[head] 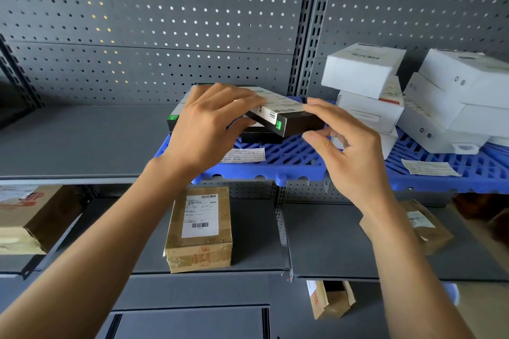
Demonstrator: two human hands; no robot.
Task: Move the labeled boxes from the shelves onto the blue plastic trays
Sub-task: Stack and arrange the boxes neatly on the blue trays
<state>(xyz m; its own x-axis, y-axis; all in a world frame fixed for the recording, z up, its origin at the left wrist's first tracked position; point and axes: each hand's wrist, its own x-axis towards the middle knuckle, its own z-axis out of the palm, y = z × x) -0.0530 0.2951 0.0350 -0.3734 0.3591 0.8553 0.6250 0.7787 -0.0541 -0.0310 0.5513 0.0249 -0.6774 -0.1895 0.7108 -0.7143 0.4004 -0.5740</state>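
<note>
A: Tray contents?
B: Blue tray (297,162) carries stacked black boxes (292,121); white boxes (363,71) stack at right.
A: Hands?
B: Left hand (209,129) lies flat, clamping the top box. Right hand (349,151) hovers beside it, fingers apart.

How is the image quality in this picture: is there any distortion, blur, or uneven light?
Head view: wide-angle distortion bows the shelf edge and leans the slotted upright; light comes through the pegboard holes, warm-tinted at left; the lower shelves are dimmer; the label on the brown parcel is too soft to read; both hands look fairly sharp.
</note>
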